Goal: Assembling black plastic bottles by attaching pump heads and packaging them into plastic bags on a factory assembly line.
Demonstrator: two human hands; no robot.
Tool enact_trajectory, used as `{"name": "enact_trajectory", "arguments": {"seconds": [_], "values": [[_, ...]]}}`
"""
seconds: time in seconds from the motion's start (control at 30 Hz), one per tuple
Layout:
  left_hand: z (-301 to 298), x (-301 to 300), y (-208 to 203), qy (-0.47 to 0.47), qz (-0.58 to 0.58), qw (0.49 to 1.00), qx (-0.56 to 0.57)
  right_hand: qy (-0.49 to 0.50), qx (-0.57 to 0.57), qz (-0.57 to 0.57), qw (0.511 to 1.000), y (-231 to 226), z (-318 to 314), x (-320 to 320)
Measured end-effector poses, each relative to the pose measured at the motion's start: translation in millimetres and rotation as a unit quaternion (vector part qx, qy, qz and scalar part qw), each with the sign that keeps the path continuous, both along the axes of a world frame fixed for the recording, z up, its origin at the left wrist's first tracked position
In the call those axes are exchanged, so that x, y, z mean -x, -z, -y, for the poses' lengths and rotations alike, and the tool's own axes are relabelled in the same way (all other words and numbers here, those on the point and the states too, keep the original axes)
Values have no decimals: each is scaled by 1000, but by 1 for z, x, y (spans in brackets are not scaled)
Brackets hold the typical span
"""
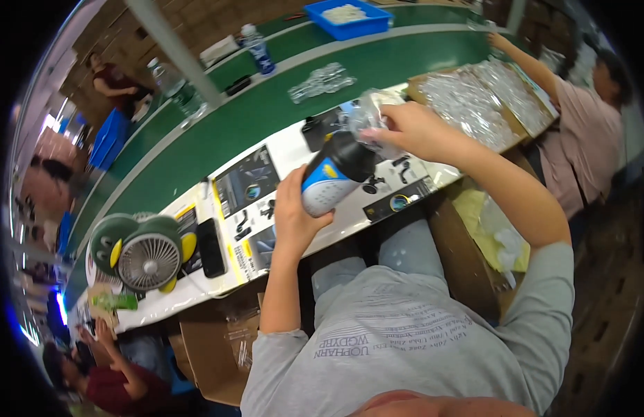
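Above the printed sheet (286,158) on the worktop (228,135), the black, blue and white cylinder (336,175) tilts between the hands: the left hand (296,214) wraps around its white end, while the right hand (413,132) pinches a clear plastic piece (365,115) at its black end.

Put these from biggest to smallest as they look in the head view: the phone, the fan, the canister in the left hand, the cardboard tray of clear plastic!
1. Cardboard tray
2. Fan
3. Canister
4. Phone

The canister's real size is unsure: being held up nearer the camera may make it look bigger.
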State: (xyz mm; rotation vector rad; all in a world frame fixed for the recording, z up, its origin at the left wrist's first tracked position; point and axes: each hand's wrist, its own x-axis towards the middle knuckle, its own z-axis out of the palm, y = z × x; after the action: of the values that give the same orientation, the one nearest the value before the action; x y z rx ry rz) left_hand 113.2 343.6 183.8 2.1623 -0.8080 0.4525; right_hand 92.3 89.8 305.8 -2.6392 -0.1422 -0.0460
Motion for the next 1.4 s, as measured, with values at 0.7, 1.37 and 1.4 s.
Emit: {"name": "enact_trajectory", "arguments": {"seconds": [0.7, 1.37, 1.4], "values": [[11, 0, 4, -7, 1, 1000, 5, -82, 42, 87, 992, 6, 7, -2], [11, 5, 11, 10, -164, 985, 55, -75, -36, 96, 992, -11, 5, 10], [12, 6, 11, 4, -152, 987, 49, -65, 76, 172, 980, -7, 1, 11]]}}
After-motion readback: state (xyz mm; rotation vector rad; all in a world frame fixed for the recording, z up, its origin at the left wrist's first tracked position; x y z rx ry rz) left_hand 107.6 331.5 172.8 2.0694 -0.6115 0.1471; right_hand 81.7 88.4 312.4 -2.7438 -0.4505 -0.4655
